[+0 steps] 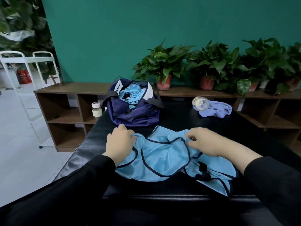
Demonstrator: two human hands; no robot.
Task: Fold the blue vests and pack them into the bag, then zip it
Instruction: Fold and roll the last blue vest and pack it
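Observation:
A light blue mesh vest (164,159) with dark trim lies crumpled on the black table (179,118) in front of me. My left hand (120,141) grips its left shoulder strap, fingers curled round the loop. My right hand (206,142) pinches the fabric at the vest's upper right edge. Behind the vest stands a navy bag (138,115), unzipped and gaping, with several rolled blue vests (132,97) inside.
A white-capped jar (96,110) stands at the table's far left corner. A clear bottle (200,103) lies on a lilac cloth (216,110) at the far right. Behind runs a low brown shelf (73,90) with potted plants (164,66). A white cart (27,62) stands left.

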